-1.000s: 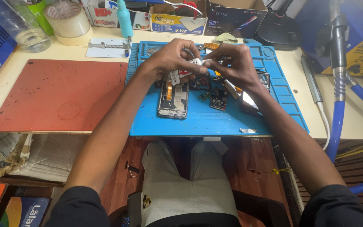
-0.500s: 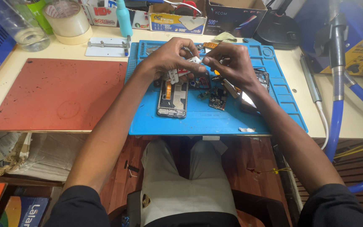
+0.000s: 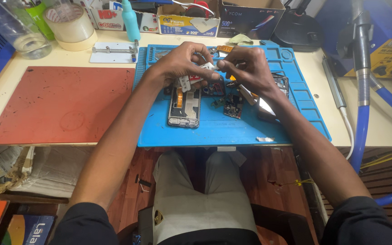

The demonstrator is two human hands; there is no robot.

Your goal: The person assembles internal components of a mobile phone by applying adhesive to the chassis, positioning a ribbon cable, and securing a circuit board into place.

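Observation:
My left hand [image 3: 182,61] and my right hand [image 3: 246,68] meet above a blue work mat [image 3: 232,129], both pinching a small white and silver part [image 3: 208,67] between their fingertips. Below my left hand an opened phone frame [image 3: 184,106] lies face down on the mat, its insides showing. A small circuit board [image 3: 233,105] and other loose phone parts lie under my right hand. My right wrist covers a dark flat piece [image 3: 265,106] in part.
A red mat [image 3: 55,102] lies to the left. At the back stand a tape roll [image 3: 71,25], a clear bottle [image 3: 12,27], a teal bottle [image 3: 130,20], a metal clamp jig [image 3: 114,50] and cardboard boxes [image 3: 250,18]. A blue hose [image 3: 364,118] hangs at the right.
Both hands stay together over the mat; the fingers have shifted slightly on the small part. Nothing else has moved.

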